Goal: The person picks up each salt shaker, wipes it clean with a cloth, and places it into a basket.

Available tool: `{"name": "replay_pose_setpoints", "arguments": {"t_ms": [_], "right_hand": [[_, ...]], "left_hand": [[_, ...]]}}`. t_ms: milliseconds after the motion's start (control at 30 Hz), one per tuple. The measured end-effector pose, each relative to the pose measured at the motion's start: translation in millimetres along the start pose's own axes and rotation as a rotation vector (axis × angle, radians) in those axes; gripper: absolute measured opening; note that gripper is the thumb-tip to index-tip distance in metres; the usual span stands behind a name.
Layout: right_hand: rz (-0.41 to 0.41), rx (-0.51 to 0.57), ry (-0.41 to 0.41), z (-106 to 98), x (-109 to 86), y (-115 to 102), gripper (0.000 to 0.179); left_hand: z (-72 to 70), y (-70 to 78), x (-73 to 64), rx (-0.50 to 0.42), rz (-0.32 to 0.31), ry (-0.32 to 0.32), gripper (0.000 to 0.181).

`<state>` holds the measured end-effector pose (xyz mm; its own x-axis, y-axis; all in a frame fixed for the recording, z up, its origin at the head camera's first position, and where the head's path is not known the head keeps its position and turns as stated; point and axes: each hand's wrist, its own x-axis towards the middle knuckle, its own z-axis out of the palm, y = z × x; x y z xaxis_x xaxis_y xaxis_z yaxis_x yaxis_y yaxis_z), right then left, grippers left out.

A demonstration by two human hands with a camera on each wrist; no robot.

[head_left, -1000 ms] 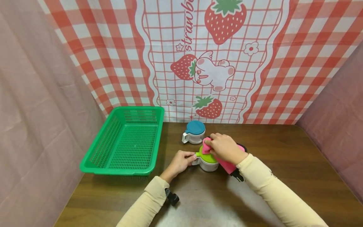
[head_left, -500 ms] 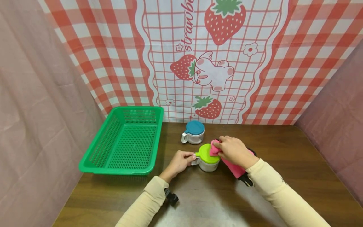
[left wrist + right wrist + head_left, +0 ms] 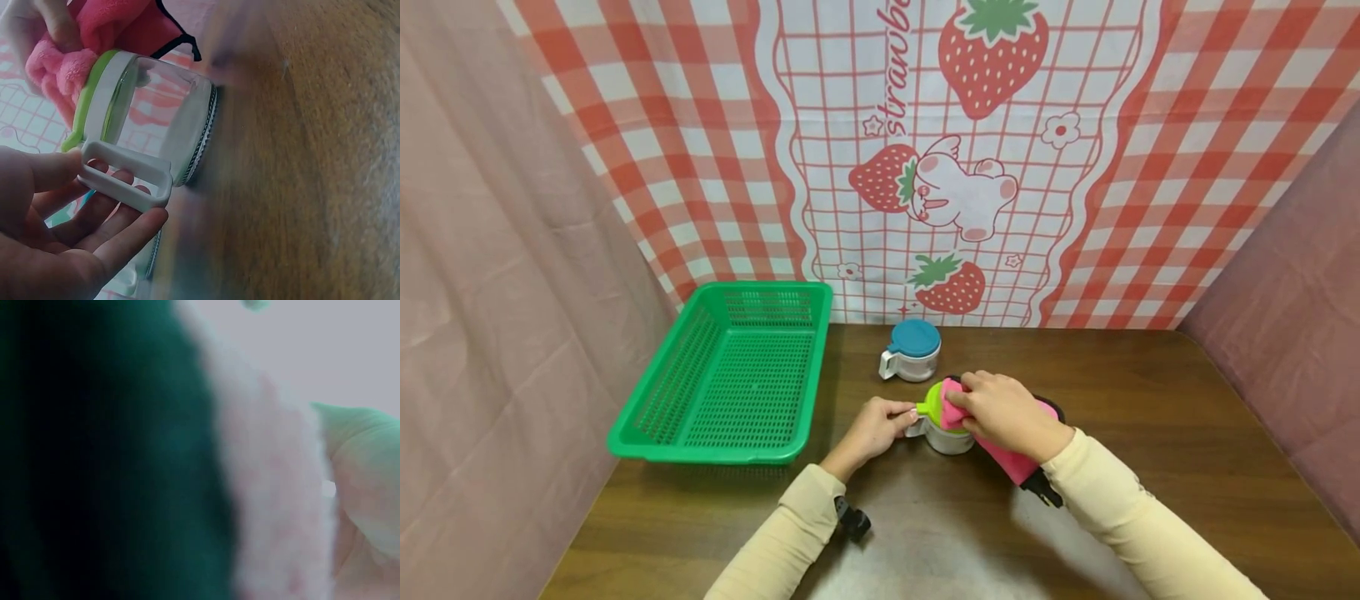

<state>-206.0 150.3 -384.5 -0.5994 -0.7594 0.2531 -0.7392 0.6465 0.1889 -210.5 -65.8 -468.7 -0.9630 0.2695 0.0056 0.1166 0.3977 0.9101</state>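
A clear glass seasoning jar (image 3: 165,115) with a green lid (image 3: 933,402) and a white handle (image 3: 125,175) stands upright on the table. My left hand (image 3: 874,432) holds it by the handle, thumb at the top by the lid's tab and fingers along the side. In my right hand (image 3: 1003,412) a pink cloth (image 3: 953,404) is bunched and pressed on the green lid. The rest of the cloth, with black edging, hangs under that hand. The right wrist view is mostly filled by blurred cloth and a dark band, with part of the right hand (image 3: 369,487) at the edge.
Behind the green-lidded jar stands a similar jar with a blue lid (image 3: 916,338). A green plastic basket (image 3: 808,400) sits on the left of the wooden table (image 3: 1150,417). A checked strawberry curtain (image 3: 865,242) hangs along the table's back edge.
My right hand moved the cloth right to the lid's edge, then back left over the lid. My left hand stayed on the handle and the jar kept its place.
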Motion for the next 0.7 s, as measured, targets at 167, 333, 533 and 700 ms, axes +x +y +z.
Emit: {"name": "replay_pose_setpoints", "arguments": {"t_ms": [167, 333, 533, 700], "right_hand": [[-0.006, 0.011, 0.012, 2.2, 8.4, -5.8, 0.022], [-0.009, 0.022, 0.028, 4.9, 18.3, -8.5, 0.019], [-0.018, 0.017, 0.041, 7.6, 32.0, -6.3, 0.019], [0.01, 0.032, 0.021, 10.4, 36.6, -0.9, 0.017]], "left_hand": [[-1.0, -0.6, 1.1, 0.025, 0.0, -0.005, 0.027], [-1.7, -0.4, 1.4, 0.043, 0.002, -0.009, 0.028], [-2.2, 0.6, 2.8, 0.046, 0.002, -0.001, 0.028], [-2.0, 1.4, 2.0, 0.052, 0.019, -0.007, 0.026]]}}
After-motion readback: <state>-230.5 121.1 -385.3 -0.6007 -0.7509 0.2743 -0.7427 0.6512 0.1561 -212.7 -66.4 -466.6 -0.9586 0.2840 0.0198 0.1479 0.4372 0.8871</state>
